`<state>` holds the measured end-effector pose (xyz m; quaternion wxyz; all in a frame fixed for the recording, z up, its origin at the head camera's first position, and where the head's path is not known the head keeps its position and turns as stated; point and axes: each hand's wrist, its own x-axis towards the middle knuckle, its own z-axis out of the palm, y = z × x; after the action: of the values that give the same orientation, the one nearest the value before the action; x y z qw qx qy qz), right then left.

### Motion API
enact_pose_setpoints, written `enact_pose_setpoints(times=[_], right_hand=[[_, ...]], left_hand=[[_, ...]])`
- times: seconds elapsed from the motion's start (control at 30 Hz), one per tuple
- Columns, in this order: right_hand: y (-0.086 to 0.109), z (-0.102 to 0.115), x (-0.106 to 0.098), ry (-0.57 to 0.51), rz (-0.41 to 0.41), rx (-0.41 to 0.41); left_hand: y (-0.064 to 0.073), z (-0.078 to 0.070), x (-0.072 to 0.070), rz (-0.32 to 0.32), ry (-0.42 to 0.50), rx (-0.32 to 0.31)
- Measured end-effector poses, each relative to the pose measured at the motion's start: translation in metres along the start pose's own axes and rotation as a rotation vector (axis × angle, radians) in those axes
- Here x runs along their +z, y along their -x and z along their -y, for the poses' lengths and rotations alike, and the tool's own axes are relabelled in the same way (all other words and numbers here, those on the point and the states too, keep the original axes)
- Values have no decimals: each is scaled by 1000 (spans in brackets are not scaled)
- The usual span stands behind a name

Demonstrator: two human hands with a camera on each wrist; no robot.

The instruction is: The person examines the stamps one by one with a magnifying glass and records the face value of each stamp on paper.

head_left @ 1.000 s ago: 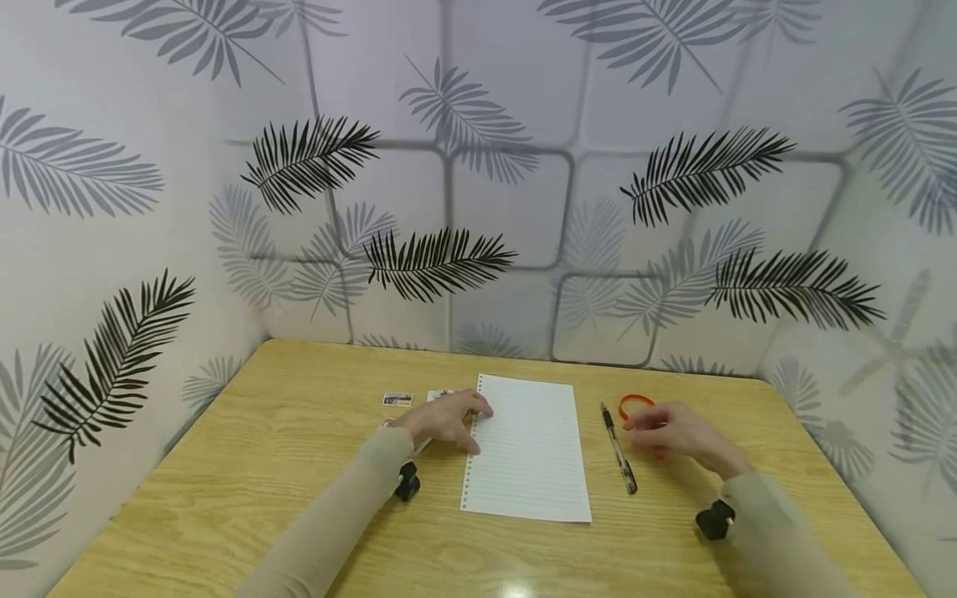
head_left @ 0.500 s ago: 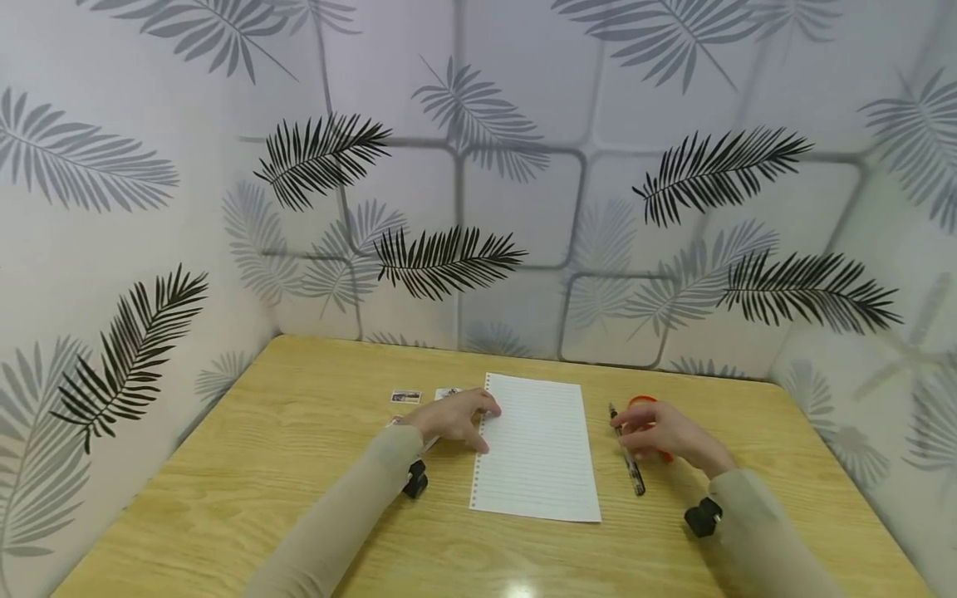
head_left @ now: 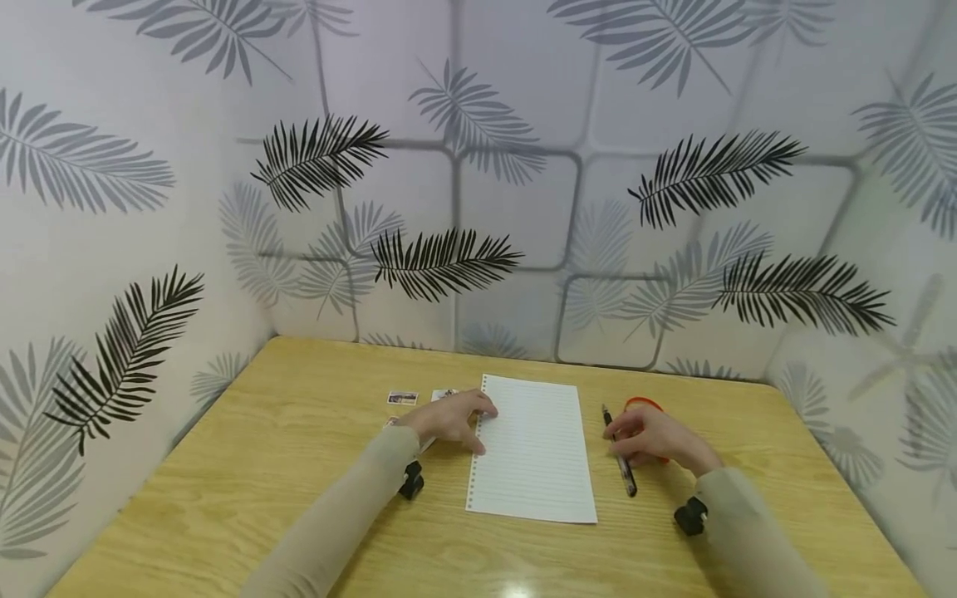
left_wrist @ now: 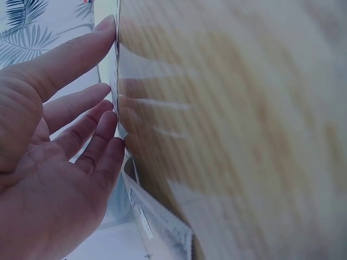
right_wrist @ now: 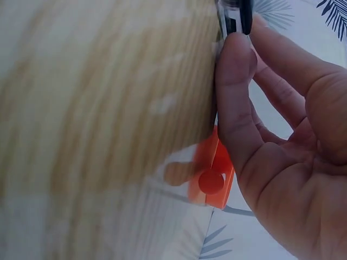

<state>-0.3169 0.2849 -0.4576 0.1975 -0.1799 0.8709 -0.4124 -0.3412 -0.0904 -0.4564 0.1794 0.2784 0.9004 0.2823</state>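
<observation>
A sheet of lined loose-leaf paper [head_left: 534, 453] lies in the middle of the wooden table, its punched holes along the left side. My left hand [head_left: 450, 415] rests at that left side, thumb and fingers spread, fingertips on the paper's edge. In the left wrist view, a small perforated-edged paper piece [left_wrist: 160, 225], like a stamp, lies below the fingers. Right of the sheet, my right hand [head_left: 658, 436] pinches a black-capped clear pen [head_left: 626, 477] between thumb and fingers. In the right wrist view, the pen [right_wrist: 234, 19] shows at the fingertips.
An orange looped band [head_left: 645, 402] lies behind and partly under the right hand; its round knob [right_wrist: 211, 182] shows in the right wrist view. Small stamp-like pictures [head_left: 403, 398] lie left of the sheet, some partly hidden by the left hand. A patterned wall [head_left: 516, 316] borders the table.
My right hand has moved left from beside the orange band onto the pen, and its fingers have closed on it. My left hand stays at the paper's edge.
</observation>
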Motion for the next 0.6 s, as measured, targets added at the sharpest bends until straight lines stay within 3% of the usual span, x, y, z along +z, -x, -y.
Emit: enact_pose_setpoints(times=[0.33, 0.6], right_hand=[[-4, 2, 3, 94, -35, -89], [-7, 5, 6, 143, -70, -44]], left_hand=[[0, 3, 0, 6, 11, 1], [0, 0, 0, 12, 35, -18]])
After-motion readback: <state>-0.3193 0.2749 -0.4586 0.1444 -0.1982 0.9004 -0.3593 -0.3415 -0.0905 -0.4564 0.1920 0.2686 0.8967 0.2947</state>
